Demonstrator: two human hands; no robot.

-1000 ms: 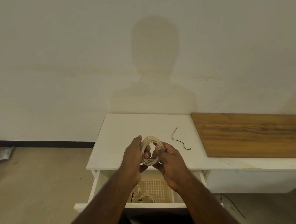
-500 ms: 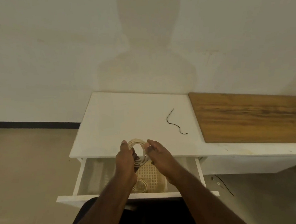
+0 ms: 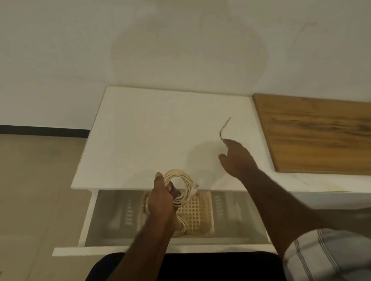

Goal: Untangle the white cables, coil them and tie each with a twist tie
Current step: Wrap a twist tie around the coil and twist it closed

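In the head view, the left hand (image 3: 162, 196) gripped a coiled white cable (image 3: 180, 189), thumb and fingers curled round the left side of the coil, holding it above the front edge of the white desk top (image 3: 147, 142) and over the open drawer (image 3: 160, 245). The cable's plug end hung at the coil's right side. The right hand (image 3: 237, 156) reached across the desk top, forefinger stretched out and touching the near end of a black twist tie (image 3: 224, 128) that lay on the white surface; the other fingers were loosely bent, holding nothing. In the drawer sat a cream lattice basket (image 3: 195, 215) with more white cable (image 3: 181, 226) beside the left forearm. A wooden board (image 3: 321, 132) lay to the right.
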